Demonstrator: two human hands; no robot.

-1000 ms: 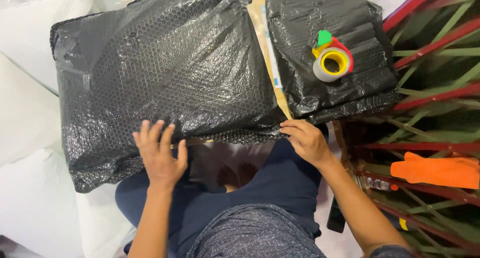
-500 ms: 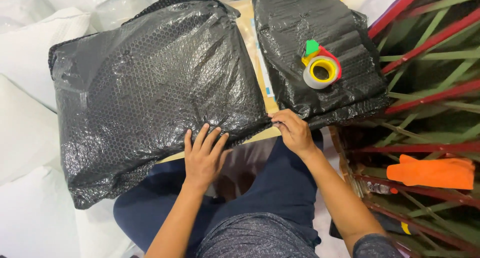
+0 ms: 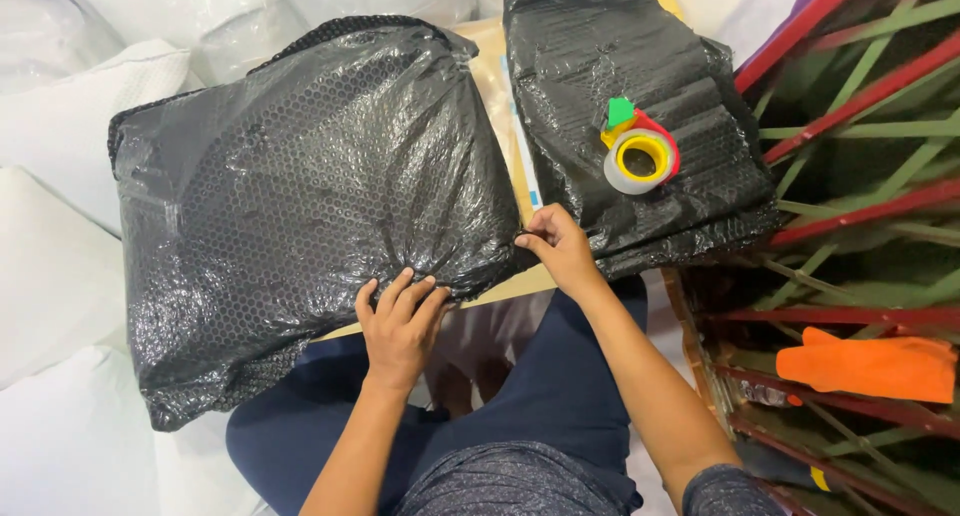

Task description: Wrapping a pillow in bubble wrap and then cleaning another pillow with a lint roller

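Note:
A large parcel wrapped in black bubble wrap (image 3: 310, 186) lies on a tan surface (image 3: 497, 76) in front of me, over my lap. My left hand (image 3: 398, 321) presses flat on its near edge, fingers together. My right hand (image 3: 555, 246) pinches the wrap at the parcel's near right corner. To the right lies a stack of folded black bubble wrap (image 3: 630, 66). On it rests a roll of clear tape (image 3: 640, 159) in a red and yellow dispenser with a green tab.
White stuffed sacks (image 3: 60, 276) crowd the left side and the back. A red and green metal rack (image 3: 860, 206) stands at the right, with an orange cloth (image 3: 870, 364) lying on it. My knees in dark blue trousers (image 3: 540, 396) are below the parcel.
My left hand slid right along the parcel's near edge and now sits close to the right hand. The right hand kept its pinch at the corner. The view shifted slightly.

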